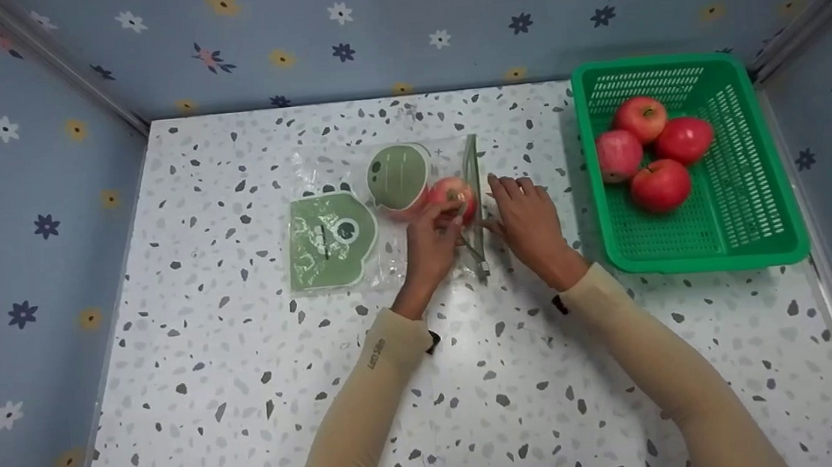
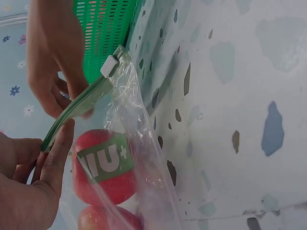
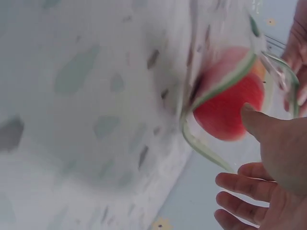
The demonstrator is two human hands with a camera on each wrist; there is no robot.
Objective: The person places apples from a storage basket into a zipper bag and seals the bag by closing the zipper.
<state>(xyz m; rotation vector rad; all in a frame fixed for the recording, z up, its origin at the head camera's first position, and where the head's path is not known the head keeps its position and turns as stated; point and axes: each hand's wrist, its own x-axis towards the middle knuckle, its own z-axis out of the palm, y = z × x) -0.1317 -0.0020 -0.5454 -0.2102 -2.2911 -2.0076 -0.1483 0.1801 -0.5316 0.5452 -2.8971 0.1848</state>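
A clear zip bag (image 1: pixel 335 252) with green printed patches lies on the speckled table, its mouth facing right. Inside it, one apple (image 1: pixel 452 194) sits near the mouth; a second apple (image 2: pixel 108 219) shows behind it in the left wrist view. My left hand (image 1: pixel 431 255) pinches the green zip edge (image 2: pixel 79 101), lifting that side of the mouth. A white slider (image 2: pixel 109 66) sits at one end of the zip. With fingers spread and holding nothing, my right hand (image 3: pixel 283 163) is just outside the mouth, its thumb close to the apple in the right wrist view.
To the right stands a green plastic basket (image 1: pixel 705 262) with several red apples (image 1: pixel 660 186) in it. Flower-patterned panels (image 1: pixel 383 26) enclose the table (image 1: pixel 200 433) at the back and both sides.
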